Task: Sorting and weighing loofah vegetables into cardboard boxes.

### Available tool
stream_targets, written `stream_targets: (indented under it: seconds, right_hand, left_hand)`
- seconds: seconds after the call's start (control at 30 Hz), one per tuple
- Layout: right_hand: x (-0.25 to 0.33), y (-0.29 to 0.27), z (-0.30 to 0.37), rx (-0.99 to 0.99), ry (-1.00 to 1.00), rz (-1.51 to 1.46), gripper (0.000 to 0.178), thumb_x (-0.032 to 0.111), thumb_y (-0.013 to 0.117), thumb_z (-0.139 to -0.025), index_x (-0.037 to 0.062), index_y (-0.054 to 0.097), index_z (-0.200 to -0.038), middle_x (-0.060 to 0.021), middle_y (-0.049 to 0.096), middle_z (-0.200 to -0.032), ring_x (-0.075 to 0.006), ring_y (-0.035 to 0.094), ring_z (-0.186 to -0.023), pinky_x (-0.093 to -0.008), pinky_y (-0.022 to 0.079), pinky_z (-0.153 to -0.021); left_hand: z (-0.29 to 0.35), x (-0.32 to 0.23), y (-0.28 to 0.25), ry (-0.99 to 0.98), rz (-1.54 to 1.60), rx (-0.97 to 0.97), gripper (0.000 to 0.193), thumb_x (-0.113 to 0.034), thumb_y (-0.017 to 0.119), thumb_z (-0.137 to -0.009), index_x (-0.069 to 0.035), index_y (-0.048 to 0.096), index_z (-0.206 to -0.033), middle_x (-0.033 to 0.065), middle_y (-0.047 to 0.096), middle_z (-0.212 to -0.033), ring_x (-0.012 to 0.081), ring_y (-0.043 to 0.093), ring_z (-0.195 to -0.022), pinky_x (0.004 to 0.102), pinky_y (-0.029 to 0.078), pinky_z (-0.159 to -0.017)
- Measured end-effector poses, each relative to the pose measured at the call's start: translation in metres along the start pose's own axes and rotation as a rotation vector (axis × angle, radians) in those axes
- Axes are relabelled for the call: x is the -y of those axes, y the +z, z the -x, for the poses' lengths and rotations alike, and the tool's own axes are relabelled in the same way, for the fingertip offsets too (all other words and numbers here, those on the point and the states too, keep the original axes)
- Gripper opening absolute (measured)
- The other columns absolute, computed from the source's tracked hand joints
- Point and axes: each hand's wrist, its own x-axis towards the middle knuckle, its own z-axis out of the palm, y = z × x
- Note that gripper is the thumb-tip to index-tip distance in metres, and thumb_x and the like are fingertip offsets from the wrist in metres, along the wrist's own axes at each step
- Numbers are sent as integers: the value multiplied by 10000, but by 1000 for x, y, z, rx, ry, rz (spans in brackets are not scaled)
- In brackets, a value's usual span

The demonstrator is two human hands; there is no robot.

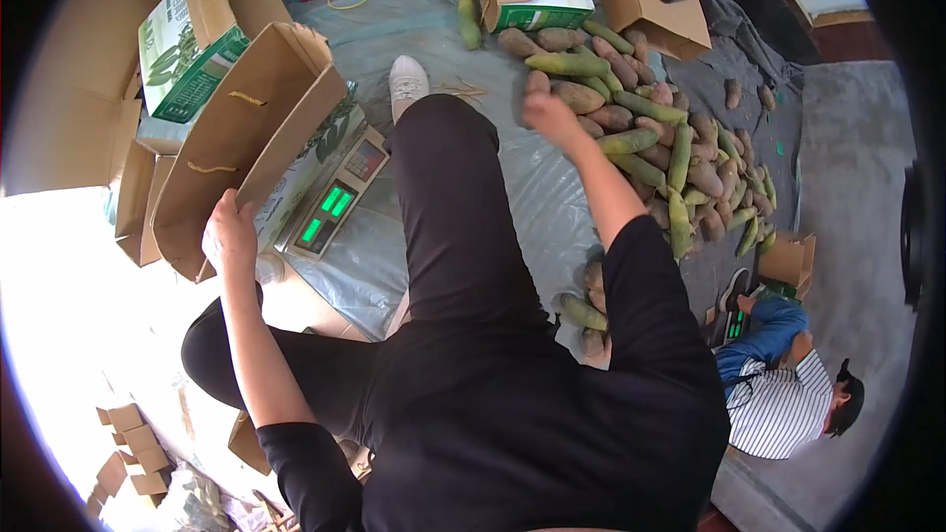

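Gripping open carton (230, 130) with left hand (230, 236), left of scale (336, 203) | touching reddish tuber (537, 82) with right hand (552, 120), right of scale—unable to tell grip; well apart from left | possibly risking tipped carton—through uneven rim pull

Brown cardboard box (258, 128) stands open; reddish tubers (612, 118) and green radishes (680, 156) lie heaped.

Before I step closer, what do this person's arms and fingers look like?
The plain black left sleeve and right sleeve end near the elbows, leaving the left forearm and right forearm bare. The left fingers and blurred right fingers are ungloved. No watch, cable or marking shows on either arm.
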Motion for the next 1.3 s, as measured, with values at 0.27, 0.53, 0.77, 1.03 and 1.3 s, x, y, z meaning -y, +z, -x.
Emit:
stream_targets:
  seconds: [0.27, 0.53, 0.77, 1.03, 1.3]
  right_hand:
    - [-124, 111, 156, 223, 346, 180, 232, 239, 533, -787, 22, 616, -779, -184, 623, -804, -383, 585, -811, -452, 466, -712]
    - [-191, 114, 120, -12, 472, 76, 222, 203, 659, -741, 56, 632, -905, -119, 657, -843, -266, 623, -850, -376, 485, -751]
    - [-157, 64, 40, -94, 598, 27, 446, 185, 715, -712, 32, 579, -1108, -143, 646, -989, -258, 613, -953, -345, 477, -815]
    - [-122, 60, -10, -220, 731, 31, 677, 285, 739, -688, 55, 468, -1265, -181, 529, -1238, -344, 480, -1169, -412, 400, -965]
    - [-83, 84, -29, -252, 771, -63, 770, 360, 757, -666, 43, 447, -1296, -202, 492, -1271, -359, 421, -1213, -435, 371, -993]
  left_hand:
    - [4, 19, 1, -27, -41, -20, 266, -192, 588, -832, -54, 571, -1058, 162, 627, -978, 326, 604, -920, 412, 475, -754]
    - [-9, 7, 23, 5, 19, 11, 268, -192, 588, -825, -53, 574, -1055, 161, 629, -980, 325, 605, -907, 401, 469, -742]
    - [-8, -1, 14, -6, 131, 7, 214, -122, 588, -802, -40, 562, -997, 176, 618, -932, 350, 595, -869, 405, 465, -736]
    - [-2, 6, 14, 3, 78, -29, 183, -115, 574, -810, -41, 557, -976, 167, 609, -899, 352, 586, -857, 417, 456, -727]
    - [0, 6, 5, -19, 67, -40, 139, -125, 566, -817, -44, 564, -931, 146, 610, -887, 333, 587, -838, 405, 457, -715]
